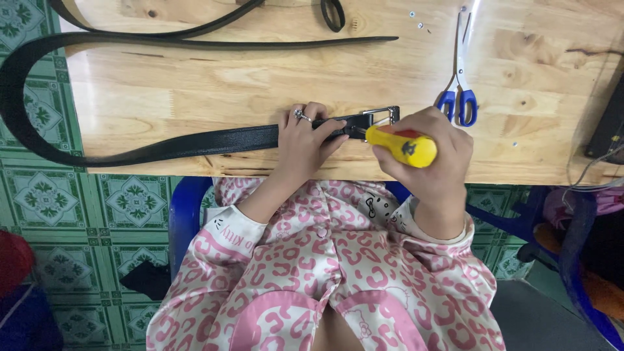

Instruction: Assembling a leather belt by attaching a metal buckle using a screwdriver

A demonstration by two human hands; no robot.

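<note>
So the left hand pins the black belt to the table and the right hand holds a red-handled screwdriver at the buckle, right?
Not quite: the head view shows the screwdriver in the right hand has a yellow handle, not red. The left hand does pin the black belt to the table, by the buckle.

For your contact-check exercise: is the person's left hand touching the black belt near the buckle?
Touching. The head view shows the left hand pressed flat on the black belt, fingers lying across the strap just beside the metal buckle.
</note>
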